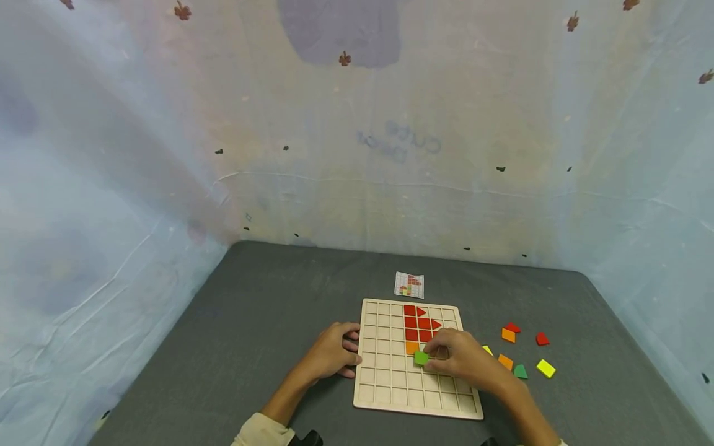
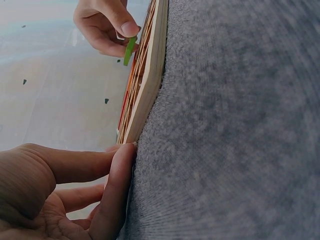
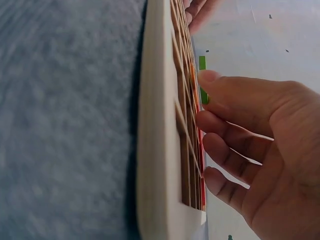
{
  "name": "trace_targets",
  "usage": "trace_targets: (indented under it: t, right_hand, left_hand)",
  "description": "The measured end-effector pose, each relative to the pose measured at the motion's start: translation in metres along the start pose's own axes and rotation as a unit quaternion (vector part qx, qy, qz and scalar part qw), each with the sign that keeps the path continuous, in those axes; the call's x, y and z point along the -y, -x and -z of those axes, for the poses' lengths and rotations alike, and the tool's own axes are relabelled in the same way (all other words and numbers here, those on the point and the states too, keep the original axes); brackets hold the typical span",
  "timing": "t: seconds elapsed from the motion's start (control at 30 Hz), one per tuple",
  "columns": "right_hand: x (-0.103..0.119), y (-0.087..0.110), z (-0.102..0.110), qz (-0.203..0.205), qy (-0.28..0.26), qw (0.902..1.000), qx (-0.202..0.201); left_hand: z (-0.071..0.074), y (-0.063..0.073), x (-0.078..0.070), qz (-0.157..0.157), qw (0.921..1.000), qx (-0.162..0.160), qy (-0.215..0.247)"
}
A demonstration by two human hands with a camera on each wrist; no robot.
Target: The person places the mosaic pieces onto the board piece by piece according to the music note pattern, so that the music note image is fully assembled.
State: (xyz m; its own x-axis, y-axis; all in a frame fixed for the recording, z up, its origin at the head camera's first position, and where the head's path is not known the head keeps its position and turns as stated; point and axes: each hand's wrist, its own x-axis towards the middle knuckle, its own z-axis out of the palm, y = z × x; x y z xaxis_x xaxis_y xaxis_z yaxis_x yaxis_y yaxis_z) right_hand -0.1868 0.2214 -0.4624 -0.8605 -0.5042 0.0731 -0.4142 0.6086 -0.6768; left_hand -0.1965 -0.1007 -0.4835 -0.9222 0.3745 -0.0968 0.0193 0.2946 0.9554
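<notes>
A pale wooden grid board (image 1: 383, 378) lies on the dark table, with red squares (image 1: 410, 322), red triangles (image 1: 436, 324) and an orange square (image 1: 412, 347) set in its cells. Thumb and fingertips of my left hand (image 1: 328, 352) hold the board's left edge, as the left wrist view also shows. My right hand (image 1: 465, 356) pinches a green square tile (image 1: 421, 358) between thumb and index finger, close over the board just below the orange square. In the right wrist view the tile (image 3: 202, 62) is tilted on edge, and the other fingers are loosely bent.
Behind the board lies a small printed pattern card (image 1: 409, 285). Loose pieces are scattered right of the board: yellow (image 1: 546, 368), red (image 1: 542, 339), orange (image 1: 508, 335) and a green triangle (image 1: 520, 371). A patterned cloth (image 1: 357, 204) hangs behind the table.
</notes>
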Motion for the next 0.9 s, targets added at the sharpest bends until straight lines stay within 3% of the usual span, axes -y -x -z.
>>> trace_targets:
  t: [0.9]
  right_hand:
    - [0.0053,-0.0028,-0.007,0.007,0.013,0.9998,0.009]
  left_hand:
    - [0.0003,0.0001,-0.0016,-0.001,1.0,-0.001,0.006]
